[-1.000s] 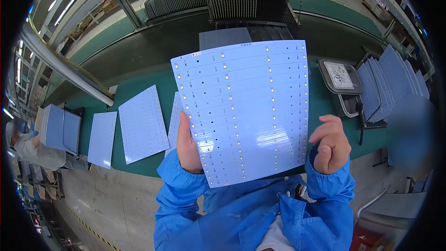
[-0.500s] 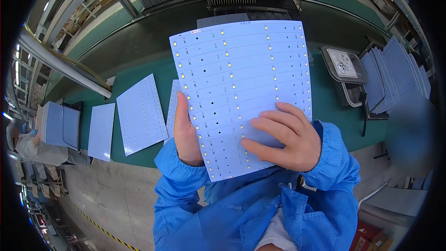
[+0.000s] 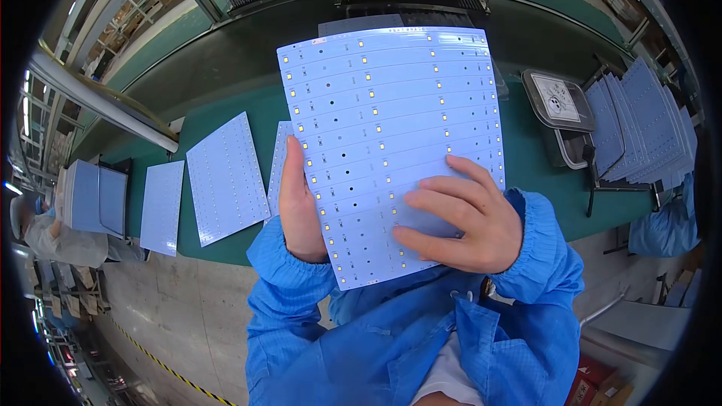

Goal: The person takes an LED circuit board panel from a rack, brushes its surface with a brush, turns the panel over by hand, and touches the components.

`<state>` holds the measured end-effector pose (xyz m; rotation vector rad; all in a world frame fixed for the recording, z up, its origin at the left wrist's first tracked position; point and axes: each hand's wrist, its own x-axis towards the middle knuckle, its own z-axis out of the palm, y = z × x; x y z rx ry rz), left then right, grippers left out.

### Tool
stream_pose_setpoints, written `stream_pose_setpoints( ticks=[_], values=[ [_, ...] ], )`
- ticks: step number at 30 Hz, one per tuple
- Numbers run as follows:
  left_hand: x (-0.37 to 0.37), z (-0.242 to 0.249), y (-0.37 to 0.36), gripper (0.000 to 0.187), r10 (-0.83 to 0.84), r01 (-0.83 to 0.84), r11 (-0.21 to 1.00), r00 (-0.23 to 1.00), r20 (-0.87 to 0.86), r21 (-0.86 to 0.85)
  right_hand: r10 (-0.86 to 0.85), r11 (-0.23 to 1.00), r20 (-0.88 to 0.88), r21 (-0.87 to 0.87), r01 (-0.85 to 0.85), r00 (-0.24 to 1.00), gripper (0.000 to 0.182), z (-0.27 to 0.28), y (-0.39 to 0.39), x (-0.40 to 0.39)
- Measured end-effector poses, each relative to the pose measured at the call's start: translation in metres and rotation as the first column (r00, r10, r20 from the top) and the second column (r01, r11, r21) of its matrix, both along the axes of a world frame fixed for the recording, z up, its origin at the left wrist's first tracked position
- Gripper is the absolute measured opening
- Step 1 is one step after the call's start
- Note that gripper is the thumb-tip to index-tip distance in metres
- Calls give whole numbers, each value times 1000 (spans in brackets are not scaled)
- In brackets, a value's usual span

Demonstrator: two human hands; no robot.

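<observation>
LED panel (image 3: 391, 120) stands upright before our chest, its long axis running up and away from us over the green bench (image 3: 226, 101). Our left hand (image 3: 299, 207) pinches its left edge; our right hand (image 3: 462, 218) lies open, fingers spread flat on its lower face. Further panels fill the rack (image 3: 639, 131) at right.

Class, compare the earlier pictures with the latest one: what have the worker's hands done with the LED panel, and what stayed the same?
The right hand, a loose fist off the panel's right edge a second ago, has moved left onto the LED panel and lies spread on its lower face. The left hand still grips the left edge; the panels on the green bench are unmoved.
</observation>
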<state>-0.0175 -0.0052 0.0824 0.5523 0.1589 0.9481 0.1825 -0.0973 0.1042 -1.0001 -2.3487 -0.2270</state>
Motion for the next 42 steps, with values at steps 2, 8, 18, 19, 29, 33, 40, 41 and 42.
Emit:
stream_pose_setpoints(
  ticks=[2,8,18,19,29,33,40,41,42],
  values=[
    [2,4,-3,59,18,-18,1000,999,-27,-15,-8,1000,10,-23,9,1000,40,2,0,-2],
    [1,5,-3,59,61,-62,998,995,-79,-9,-39,999,10,-35,39,999,39,1,0,-6],
    [3,5,-3,61,17,-19,999,999,-34,-39,-23,1000,42,9,23,999,36,-3,1,-5],
    [3,6,-4,61,17,-19,999,999,-34,-39,-24,1000,33,-6,24,999,35,-1,1,-5],
    [4,6,-3,61,33,-36,998,998,-59,-42,-24,999,44,24,23,999,30,-5,3,-5],
    [6,9,-5,61,73,-78,996,990,-124,-36,-20,999,40,-31,21,999,35,-1,2,-6],
    [4,4,-4,61,42,-45,998,995,-89,-36,-10,997,-40,-81,7,999,32,-2,3,-5],
    [3,0,-2,60,33,-34,999,998,-61,-26,5,994,-64,-106,-11,998,29,-2,3,-4],
    [2,-3,-1,59,23,-23,1000,999,-34,-16,5,995,-64,-103,-11,998,29,-2,3,1]
  ],
)
